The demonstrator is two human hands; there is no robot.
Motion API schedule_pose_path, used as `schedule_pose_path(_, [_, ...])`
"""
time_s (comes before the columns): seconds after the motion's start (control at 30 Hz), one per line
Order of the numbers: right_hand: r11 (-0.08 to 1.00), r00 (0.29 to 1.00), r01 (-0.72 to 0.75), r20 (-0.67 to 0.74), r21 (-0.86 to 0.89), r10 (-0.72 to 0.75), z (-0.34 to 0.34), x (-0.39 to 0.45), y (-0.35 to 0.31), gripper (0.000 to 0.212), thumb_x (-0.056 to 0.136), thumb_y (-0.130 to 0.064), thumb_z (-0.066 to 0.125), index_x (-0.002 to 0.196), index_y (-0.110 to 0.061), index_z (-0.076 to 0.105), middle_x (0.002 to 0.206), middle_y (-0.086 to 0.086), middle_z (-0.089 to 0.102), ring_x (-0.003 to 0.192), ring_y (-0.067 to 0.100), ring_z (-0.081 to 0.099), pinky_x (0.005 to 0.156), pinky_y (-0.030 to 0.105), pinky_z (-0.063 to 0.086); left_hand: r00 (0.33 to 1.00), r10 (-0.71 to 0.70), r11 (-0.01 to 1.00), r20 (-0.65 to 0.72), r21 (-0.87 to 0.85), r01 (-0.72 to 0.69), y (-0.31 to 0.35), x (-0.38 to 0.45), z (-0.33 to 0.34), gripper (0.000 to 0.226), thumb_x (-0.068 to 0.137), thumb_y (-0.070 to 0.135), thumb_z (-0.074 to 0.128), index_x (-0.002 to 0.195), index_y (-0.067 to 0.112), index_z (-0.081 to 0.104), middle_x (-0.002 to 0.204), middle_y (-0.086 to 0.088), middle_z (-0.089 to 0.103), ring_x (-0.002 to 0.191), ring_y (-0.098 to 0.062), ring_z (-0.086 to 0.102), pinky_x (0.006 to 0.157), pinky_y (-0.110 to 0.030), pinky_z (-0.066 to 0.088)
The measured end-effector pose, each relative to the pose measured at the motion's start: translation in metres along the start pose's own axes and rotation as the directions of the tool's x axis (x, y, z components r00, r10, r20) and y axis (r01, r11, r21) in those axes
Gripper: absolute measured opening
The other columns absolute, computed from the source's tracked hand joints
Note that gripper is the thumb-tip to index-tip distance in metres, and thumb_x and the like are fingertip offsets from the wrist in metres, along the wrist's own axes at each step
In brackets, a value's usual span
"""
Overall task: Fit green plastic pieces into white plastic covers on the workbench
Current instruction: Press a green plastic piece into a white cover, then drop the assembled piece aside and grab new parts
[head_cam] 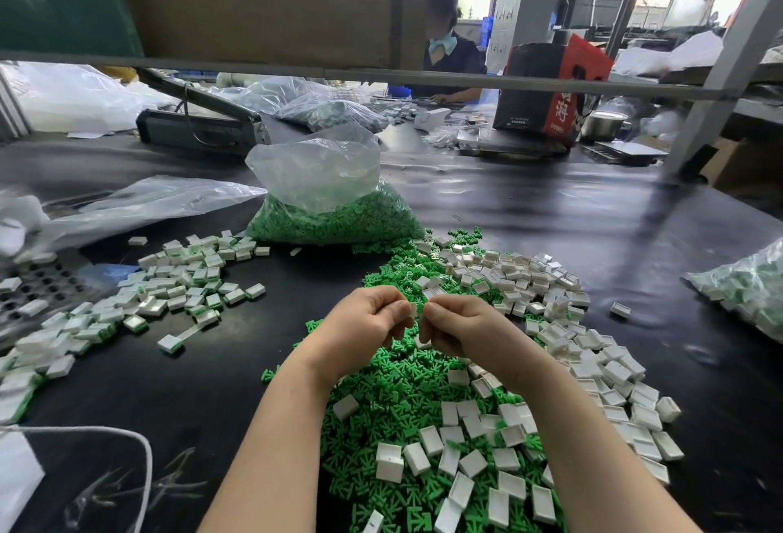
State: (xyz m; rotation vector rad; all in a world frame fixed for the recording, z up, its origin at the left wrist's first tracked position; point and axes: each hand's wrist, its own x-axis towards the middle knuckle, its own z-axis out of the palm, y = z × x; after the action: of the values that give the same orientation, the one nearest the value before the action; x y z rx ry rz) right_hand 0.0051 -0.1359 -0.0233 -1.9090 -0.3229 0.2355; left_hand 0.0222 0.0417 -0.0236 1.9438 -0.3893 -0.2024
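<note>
A: White plastic shows between the fingertips. Which step is in hand?

B: The fitting step, as I judge it. The left hand (367,323) pinches a small white rectangular plastic cover (412,309) in a curled grip. The right hand (459,325) meets it fingertip to fingertip, its grip also curled. A green plastic piece should sit between them, but the fingers hide it; I cannot tell whether the right hand holds one.

A: Location of stock?

B: Below both hands, on the black desk (593,210), lies the loose heap of green forked plastic pieces (394,397), with empty white covers (551,303) scattered over and right of it. The spread of white covers with green showing (178,282), far left, appears to be finished output. A clear plastic bag of green pieces (334,210) stands beyond.

A: Next move?

B: Likely, align the piece squarely with the cover opening, then press until seated. A skewed entry could jam.
</note>
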Motion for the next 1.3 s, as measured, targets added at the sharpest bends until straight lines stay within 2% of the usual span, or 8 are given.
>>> schedule_pose_path(0.2, [0.994, 0.998, 0.010, -0.065, -0.106, -0.017, 0.001, 0.002, 0.002, 0.018, 0.100, -0.021, 0.051, 0.089, -0.013, 0.063, 0.058, -0.005, 0.056, 0.057, 0.015, 0.043, 0.056, 0.027, 0.035, 0.999, -0.025, 0.999, 0.029, 0.033, 0.024, 0.000, -0.001, 0.000, 0.023, 0.099, 0.019, 0.055, 0.080, 0.011, 0.065, 0.066, 0.002, 0.058, 0.063, -0.011, 0.049, 0.063, -0.026, 0.042])
schedule_pose_path(0.37, [0.997, 0.994, 0.078, -0.076, -0.004, -0.078, 0.000, 0.001, -0.001, 0.013, 0.100, -0.017, 0.053, 0.094, -0.007, 0.059, 0.062, -0.001, 0.062, 0.054, 0.005, 0.051, 0.054, 0.015, 0.040, 1.000, -0.014, 1.000, -0.013, 0.013, 0.014, 0.003, 0.000, 0.003, 0.023, 0.098, 0.021, 0.056, 0.079, 0.011, 0.066, 0.066, 0.001, 0.063, 0.062, -0.015, 0.054, 0.064, -0.031, 0.045])
schedule_pose_path(0.57, [0.998, 0.998, 0.067, -0.014, 0.019, -0.067, -0.005, -0.003, -0.005, 0.011, 0.099, -0.013, 0.053, 0.095, -0.003, 0.057, 0.065, 0.003, 0.063, 0.055, 0.008, 0.051, 0.052, 0.015, 0.040, 1.000, -0.025, 0.997, 0.005, -0.079, 0.025, 0.002, -0.004, -0.004, 0.034, 0.084, 0.043, 0.067, 0.075, 0.011, 0.075, 0.060, -0.003, 0.068, 0.052, -0.008, 0.053, 0.054, -0.018, 0.043])
schedule_pose_path(0.77, [0.989, 0.909, -0.111, 0.392, -0.097, 0.140, -0.027, -0.016, -0.014, 0.019, 0.093, -0.032, 0.063, 0.094, -0.015, 0.072, 0.067, -0.001, 0.068, 0.051, 0.007, 0.050, 0.048, 0.015, 0.038, 0.967, -0.002, 0.998, -0.256, -0.055, -0.013, -0.005, 0.000, -0.008, 0.054, 0.083, 0.063, 0.053, 0.067, 0.015, 0.072, 0.053, 0.003, 0.060, 0.047, -0.008, 0.046, 0.055, -0.026, 0.039])
schedule_pose_path(0.87, [0.949, 0.987, -0.140, 0.039, -0.281, 0.157, -0.026, -0.012, -0.009, 0.019, 0.092, -0.037, 0.063, 0.087, -0.022, 0.074, 0.061, -0.002, 0.067, 0.053, 0.012, 0.046, 0.051, 0.022, 0.040, 0.962, -0.007, 1.000, -0.274, -0.025, 0.001, -0.008, 0.002, -0.007, 0.049, 0.088, 0.058, 0.053, 0.066, 0.018, 0.072, 0.052, 0.004, 0.059, 0.046, -0.006, 0.047, 0.055, -0.026, 0.040])
schedule_pose_path(1.03, [0.907, 0.923, -0.249, -0.367, -0.339, 0.116, -0.034, -0.008, 0.004, 0.012, 0.094, -0.026, 0.062, 0.090, -0.018, 0.070, 0.075, -0.001, 0.070, 0.070, 0.021, 0.067, 0.070, 0.034, 0.057, 0.964, -0.024, 1.000, -0.263, -0.025, 0.018, -0.011, 0.004, -0.007, 0.047, 0.091, 0.055, 0.054, 0.065, 0.020, 0.072, 0.052, 0.005, 0.060, 0.046, -0.006, 0.047, 0.056, -0.027, 0.041])
schedule_pose_path(1.17, [0.574, 0.799, -0.517, -0.599, -0.635, 0.057, -0.040, -0.006, 0.017, 0.022, 0.095, -0.031, 0.056, 0.115, -0.025, 0.062, 0.109, 0.000, 0.068, 0.103, 0.021, 0.053, 0.077, 0.032, 0.041, 0.964, -0.030, 1.000, -0.262, -0.003, 0.031, -0.011, 0.005, -0.005, 0.046, 0.092, 0.052, 0.054, 0.065, 0.019, 0.072, 0.053, 0.005, 0.060, 0.046, -0.005, 0.048, 0.058, -0.026, 0.042])
schedule_pose_path(1.3, [0.344, 0.731, -0.676, -0.655, -0.652, 0.193, -0.044, -0.006, 0.029, 0.041, 0.095, -0.032, 0.047, 0.134, -0.021, 0.047, 0.139, 0.010, 0.049, 0.128, 0.032, 0.033, 0.100, 0.045, 0.033, 0.964, -0.041, 0.999, -0.263, 0.014, 0.046, -0.011, 0.005, -0.004, 0.045, 0.094, 0.049, 0.054, 0.066, 0.018, 0.072, 0.054, 0.004, 0.060, 0.045, -0.004, 0.047, 0.056, -0.025, 0.041])
